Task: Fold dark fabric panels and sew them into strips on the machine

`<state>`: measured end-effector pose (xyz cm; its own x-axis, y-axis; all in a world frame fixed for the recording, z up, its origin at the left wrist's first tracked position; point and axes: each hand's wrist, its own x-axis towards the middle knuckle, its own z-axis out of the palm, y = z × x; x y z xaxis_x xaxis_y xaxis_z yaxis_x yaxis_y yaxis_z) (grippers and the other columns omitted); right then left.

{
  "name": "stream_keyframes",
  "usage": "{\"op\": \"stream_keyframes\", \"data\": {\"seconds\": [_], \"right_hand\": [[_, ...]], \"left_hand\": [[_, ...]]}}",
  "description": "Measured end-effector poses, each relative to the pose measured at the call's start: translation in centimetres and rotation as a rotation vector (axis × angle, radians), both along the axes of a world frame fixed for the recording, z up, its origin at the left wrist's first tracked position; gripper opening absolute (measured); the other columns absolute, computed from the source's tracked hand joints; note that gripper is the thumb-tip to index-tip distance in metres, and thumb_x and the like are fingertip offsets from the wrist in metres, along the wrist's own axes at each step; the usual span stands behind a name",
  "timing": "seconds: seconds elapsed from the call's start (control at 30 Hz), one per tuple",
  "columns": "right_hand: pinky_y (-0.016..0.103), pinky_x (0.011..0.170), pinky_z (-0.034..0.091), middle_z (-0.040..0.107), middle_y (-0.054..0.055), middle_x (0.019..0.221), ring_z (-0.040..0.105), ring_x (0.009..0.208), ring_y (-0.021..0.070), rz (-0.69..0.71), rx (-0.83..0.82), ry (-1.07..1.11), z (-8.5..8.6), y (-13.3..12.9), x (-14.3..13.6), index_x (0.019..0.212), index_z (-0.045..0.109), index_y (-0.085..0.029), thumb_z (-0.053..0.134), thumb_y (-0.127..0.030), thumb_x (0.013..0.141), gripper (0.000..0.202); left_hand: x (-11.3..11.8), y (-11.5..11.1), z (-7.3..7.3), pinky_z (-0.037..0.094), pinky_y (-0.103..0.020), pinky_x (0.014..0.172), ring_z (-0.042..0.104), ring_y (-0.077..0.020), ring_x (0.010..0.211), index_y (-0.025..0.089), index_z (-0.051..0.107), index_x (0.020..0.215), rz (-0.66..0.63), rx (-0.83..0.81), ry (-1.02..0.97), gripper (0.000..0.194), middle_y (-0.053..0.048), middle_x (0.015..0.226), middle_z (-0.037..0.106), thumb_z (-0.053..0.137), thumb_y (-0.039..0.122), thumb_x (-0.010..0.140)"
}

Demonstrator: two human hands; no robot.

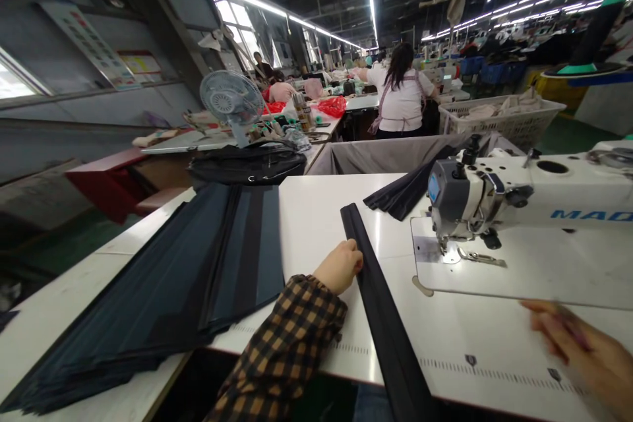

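Note:
My left hand (342,265), in a checked sleeve, is closed on the left edge of a long black fabric strip (378,297). The strip runs across the white table and down over its front edge. At the right, my right hand (576,346) hovers near the front of the table, smeared by motion, so its fingers are hard to read. A sewing machine (475,201) stands beyond it, its needle area beside the strip. More black strips (403,194) lie fanned behind the machine head. Left of my sleeve is a stack of dark fabric panels (163,283).
A black bag (250,161) and a fan (232,102) stand behind the panels. A grey cloth-lined trough (361,156) borders the table's far side. Farther back, a person in a white top (403,95) works near a white basket (499,120) of fabric.

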<state>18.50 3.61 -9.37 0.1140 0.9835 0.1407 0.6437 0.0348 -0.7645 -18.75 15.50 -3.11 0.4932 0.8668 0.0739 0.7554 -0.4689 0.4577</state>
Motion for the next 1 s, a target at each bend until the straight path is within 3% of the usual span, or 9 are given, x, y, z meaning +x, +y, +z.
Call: {"op": "stream_keyframes", "data": {"seconds": [0.07,0.13,0.23,0.37,0.57,0.77,0.87,1.0], "right_hand": [[0.026,0.064,0.045,0.058,-0.002,0.073,0.058,0.068,0.0153,0.287,-0.090,-0.018,1.1,0.8,-4.5,0.115,0.046,-0.028,0.036,-0.044,0.086,0.035],[0.025,0.056,0.041,0.055,-0.005,0.065,0.055,0.057,0.0139,0.519,-0.153,-0.109,2.5,2.5,-9.2,0.118,0.040,-0.027,0.038,-0.047,0.084,0.039],[0.024,0.056,0.036,0.058,-0.004,0.068,0.057,0.062,0.0141,0.544,-0.088,-0.265,3.9,5.6,-14.9,0.096,0.046,-0.024,0.030,-0.043,0.088,0.026],[0.025,0.058,0.033,0.060,-0.001,0.073,0.059,0.071,0.0162,0.516,0.006,-0.385,3.6,7.9,-18.8,0.085,0.045,-0.022,0.032,-0.037,0.089,0.021],[0.026,0.055,0.030,0.060,0.004,0.079,0.058,0.071,0.0187,0.461,0.045,-0.457,2.7,8.6,-20.6,0.086,0.047,-0.020,0.032,-0.037,0.088,0.022],[0.026,0.056,0.031,0.061,0.002,0.074,0.059,0.069,0.0180,0.451,0.061,-0.444,2.7,9.2,-21.3,0.084,0.048,-0.021,0.033,-0.036,0.088,0.022],[0.026,0.056,0.032,0.061,0.000,0.071,0.058,0.067,0.0171,0.431,0.059,-0.424,3.3,8.5,-20.3,0.082,0.048,-0.022,0.034,-0.039,0.087,0.023],[0.026,0.058,0.038,0.060,-0.002,0.071,0.057,0.064,0.0149,0.417,0.020,-0.324,3.6,5.8,-16.2,0.083,0.049,-0.024,0.041,-0.048,0.082,0.026]], "left_hand": [[-0.1,-0.3,0.1,0.042,-0.031,0.077,0.049,-0.0175,0.085,0.018,0.052,0.064,-0.033,-0.002,-0.027,0.015,-0.005,0.089,0.049,0.047,0.007,0.073],[-0.2,-0.6,0.1,0.042,-0.029,0.081,0.050,-0.0152,0.089,0.018,0.051,0.068,-0.060,-0.013,-0.064,0.014,-0.005,0.098,0.049,0.044,0.008,0.076],[-0.5,-0.8,0.0,0.042,-0.028,0.083,0.050,-0.0136,0.089,0.018,0.047,0.072,-0.063,-0.027,-0.117,0.013,-0.005,0.103,0.048,0.042,0.008,0.078],[-0.9,-0.8,-0.5,0.042,-0.031,0.084,0.050,-0.0148,0.091,0.019,0.045,0.072,-0.037,-0.036,-0.173,0.012,-0.006,0.105,0.047,0.041,0.010,0.079],[-0.8,-1.1,-0.9,0.043,-0.030,0.084,0.051,-0.0147,0.089,0.018,0.046,0.071,-0.012,-0.046,-0.238,0.012,-0.007,0.103,0.048,0.041,0.011,0.080],[-0.3,-1.3,-0.6,0.045,-0.031,0.079,0.052,-0.0147,0.086,0.018,0.047,0.070,0.037,-0.040,-0.276,0.012,-0.007,0.099,0.050,0.042,0.014,0.080],[-0.2,-1.4,-0.2,0.047,-0.029,0.075,0.053,-0.0158,0.092,0.018,0.049,0.074,0.103,-0.031,-0.284,0.012,-0.008,0.101,0.053,0.041,0.018,0.083],[-0.5,-1.7,0.4,0.048,-0.027,0.060,0.059,-0.0138,0.066,0.019,0.053,0.080,0.183,-0.035,-0.261,0.013,-0.001,0.072,0.060,0.043,0.027,0.084]]}}
